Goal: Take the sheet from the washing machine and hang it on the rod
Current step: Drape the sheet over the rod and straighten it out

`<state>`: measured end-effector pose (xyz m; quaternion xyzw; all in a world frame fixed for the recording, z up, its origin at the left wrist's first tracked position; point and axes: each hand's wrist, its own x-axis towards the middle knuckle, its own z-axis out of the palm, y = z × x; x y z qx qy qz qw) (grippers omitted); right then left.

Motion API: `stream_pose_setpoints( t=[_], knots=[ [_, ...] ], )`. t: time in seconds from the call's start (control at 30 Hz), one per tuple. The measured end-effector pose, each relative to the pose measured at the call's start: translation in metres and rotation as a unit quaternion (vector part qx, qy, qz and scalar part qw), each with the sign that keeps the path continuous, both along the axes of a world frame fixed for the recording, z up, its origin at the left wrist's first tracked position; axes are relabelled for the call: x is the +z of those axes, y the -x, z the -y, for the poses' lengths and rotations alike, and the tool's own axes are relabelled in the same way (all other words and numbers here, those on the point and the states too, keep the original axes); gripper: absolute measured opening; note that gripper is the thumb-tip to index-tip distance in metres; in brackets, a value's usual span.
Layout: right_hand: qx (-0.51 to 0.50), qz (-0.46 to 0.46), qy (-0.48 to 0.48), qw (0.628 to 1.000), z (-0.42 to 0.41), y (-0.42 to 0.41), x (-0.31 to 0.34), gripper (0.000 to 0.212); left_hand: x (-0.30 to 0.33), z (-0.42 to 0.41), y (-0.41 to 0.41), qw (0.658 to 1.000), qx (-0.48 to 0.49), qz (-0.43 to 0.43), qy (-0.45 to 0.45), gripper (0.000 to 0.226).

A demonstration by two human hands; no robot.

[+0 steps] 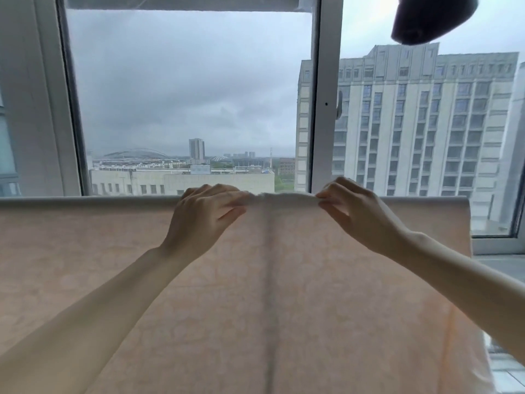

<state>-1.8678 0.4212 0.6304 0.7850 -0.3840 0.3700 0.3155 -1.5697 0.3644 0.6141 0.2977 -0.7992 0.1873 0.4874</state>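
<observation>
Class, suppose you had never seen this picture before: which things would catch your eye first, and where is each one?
First, the pale pink sheet draped over the rod, filling the lower half of the view. At its top edge, in the middle, the left hand and the right hand pinch a bunched bit of cloth between them. Behind, the window shows grey sky and a tall building on the right.

window (326, 95), dark hanging cloth (429, 18)

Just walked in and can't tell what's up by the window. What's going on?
A person is hanging a pale pink sheet in front of the window. It already drapes over its top fold. The left hand and the right hand pinch a bunched bit of that top edge between them.
</observation>
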Motion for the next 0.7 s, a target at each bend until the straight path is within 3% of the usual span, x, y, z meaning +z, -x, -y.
stream_pose_setpoints(
  t=[0.17,0.3,0.43,0.6,0.7],
  knots=[
    [0.032,0.012,0.003,0.999,-0.001,0.013,0.007,0.012,0.006,-0.015,0.039,0.988,-0.076,-0.126,-0.05,0.012],
    [0.034,0.095,0.094,0.99,-0.016,0.016,0.01,0.017,0.005,-0.035,0.056,0.977,-0.097,-0.186,-0.041,0.005],
    [0.032,0.033,0.14,0.989,-0.024,0.029,-0.025,0.019,-0.015,-0.046,0.057,0.988,-0.081,-0.128,-0.003,0.007],
    [0.07,-0.033,0.1,0.992,-0.021,0.034,-0.049,0.014,-0.014,-0.043,0.048,0.995,-0.048,-0.09,-0.002,0.007],
    [0.001,-0.031,0.09,0.995,-0.028,0.047,-0.028,0.011,-0.015,-0.043,0.046,0.995,-0.056,-0.077,-0.023,0.007]
  ],
)
